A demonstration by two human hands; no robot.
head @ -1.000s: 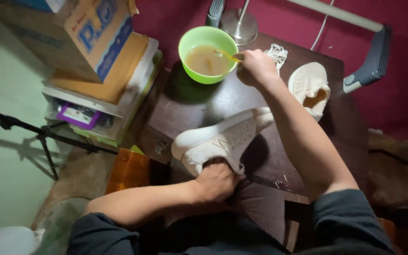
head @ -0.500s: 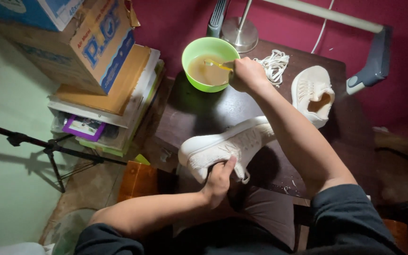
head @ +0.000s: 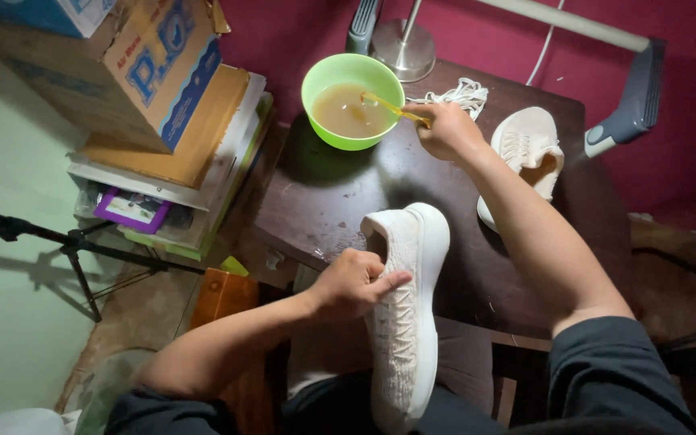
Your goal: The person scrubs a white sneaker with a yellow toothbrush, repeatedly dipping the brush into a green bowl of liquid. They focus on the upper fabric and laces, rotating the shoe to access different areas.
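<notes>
While gripping the white shoe (head: 407, 310) over the table edge (head: 300, 250) left-handed (head: 354, 283), dipped a right-hand-pinched (head: 445, 129) yellow brush (head: 392, 107) into the green bowl (head: 316, 121).

Light: dim, warm — from above | shadows: tripod (head: 74, 242) on wall, bowl (head: 354, 101) | focus: sharp

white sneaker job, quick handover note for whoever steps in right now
Left hand: grips the white sneaker at its opening, sneaker lying sole-side right across the table edge and lap.
Right hand: holds a yellow toothbrush, head dipped in the green bowl of cloudy liquid.
Second sneaker and loose laces lie behind.
Done: laces out. Left: apparently scrubbing.
</notes>
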